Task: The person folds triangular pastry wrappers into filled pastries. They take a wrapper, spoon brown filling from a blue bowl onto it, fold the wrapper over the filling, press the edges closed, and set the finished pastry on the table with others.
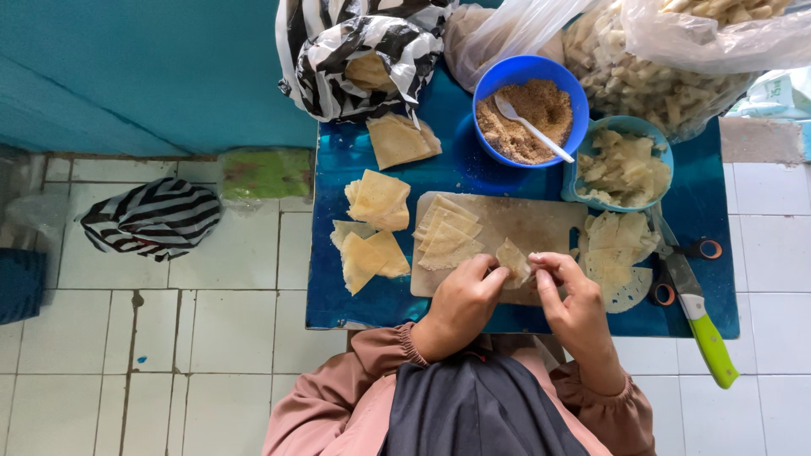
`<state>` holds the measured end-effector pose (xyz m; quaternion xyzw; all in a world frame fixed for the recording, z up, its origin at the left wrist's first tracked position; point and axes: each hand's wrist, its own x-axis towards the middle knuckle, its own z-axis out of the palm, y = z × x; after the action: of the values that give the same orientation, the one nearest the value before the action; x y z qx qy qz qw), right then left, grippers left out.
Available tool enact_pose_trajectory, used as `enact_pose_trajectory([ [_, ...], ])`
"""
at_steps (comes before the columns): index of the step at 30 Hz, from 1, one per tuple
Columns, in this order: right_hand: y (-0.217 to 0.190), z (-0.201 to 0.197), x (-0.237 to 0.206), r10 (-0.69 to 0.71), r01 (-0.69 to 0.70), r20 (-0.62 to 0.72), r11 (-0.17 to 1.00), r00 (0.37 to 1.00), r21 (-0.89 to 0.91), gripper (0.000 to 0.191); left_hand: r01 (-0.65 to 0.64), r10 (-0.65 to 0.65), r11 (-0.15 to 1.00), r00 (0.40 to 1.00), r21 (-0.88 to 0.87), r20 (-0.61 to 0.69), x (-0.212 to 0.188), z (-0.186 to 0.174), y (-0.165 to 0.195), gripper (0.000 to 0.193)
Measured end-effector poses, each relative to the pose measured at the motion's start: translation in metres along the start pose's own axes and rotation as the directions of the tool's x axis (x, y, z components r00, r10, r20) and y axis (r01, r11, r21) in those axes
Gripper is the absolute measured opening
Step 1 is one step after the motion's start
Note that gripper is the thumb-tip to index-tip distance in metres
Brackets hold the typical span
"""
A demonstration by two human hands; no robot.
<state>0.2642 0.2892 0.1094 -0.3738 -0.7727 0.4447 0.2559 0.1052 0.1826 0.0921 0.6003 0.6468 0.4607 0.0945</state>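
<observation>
On the pale cutting board (524, 226) at the middle of the blue table (439, 169), a small thin wrapper (513, 260) is pinched from both sides; the left hand (460, 304) closes thumb and fingers on its edge at about nine o'clock, and the right hand (574, 308) clamps fingertips on the edge at three o'clock, so the piece sits just off the board between them; folded triangles (446, 236) lie fanned on the board at ten o'clock from the hands, with more finished ones (372, 253) further out on the table at nine; a stack of round wrappers (621, 253) waits at two o'clock, touching the board's right edge; the blue bowl of brown crumb filling (530, 110) with its white spoon (530, 127) stands at twelve; a green-handled knife (697, 312) and scissors (676, 270) lie at three o'clock; to my eye the sheet looks brittle, and too hard a pinch could tear it or spill the filling; the right elbow swinging out might also knock the knife off the table edge
</observation>
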Motion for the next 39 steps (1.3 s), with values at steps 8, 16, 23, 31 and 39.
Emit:
enact_pose_trajectory([
  [8, 0.012, 0.013, 0.003, -0.013, 0.013, -0.005, 0.999, 1.000, -0.040, 0.032, -0.019, 0.019, 0.999, 1.000, 0.030, -0.021, -0.003, 0.008, -0.004, 0.026],
  [16, 0.013, 0.014, 0.005, -0.142, 0.145, 0.032, 0.987, 0.989, -0.075, 0.030, 0.019, -0.021, 0.997, 0.999, -0.078, -0.025, 0.000, 0.003, 0.000, 0.026],
  [23, -0.001, 0.004, 0.007, -0.326, 0.345, 0.113, 0.884, 0.939, -0.317, 0.016, -0.041, 0.041, 0.999, 0.999, 0.017, -0.032, 0.001, 0.003, 0.000, 0.021],
  [31, -0.006, -0.009, 0.000, -0.486, 0.541, 0.244, 0.707, 0.839, -0.455, 0.022, -0.021, 0.020, 0.999, 0.999, -0.026, -0.034, -0.003, 0.002, 0.001, 0.022],
  [39, 0.009, 0.007, 0.000, -0.362, 0.342, 0.014, 0.867, 0.932, -0.363, 0.011, -0.024, 0.024, 0.999, 1.000, -0.045, -0.012, 0.000, 0.000, 0.007, 0.022],
])
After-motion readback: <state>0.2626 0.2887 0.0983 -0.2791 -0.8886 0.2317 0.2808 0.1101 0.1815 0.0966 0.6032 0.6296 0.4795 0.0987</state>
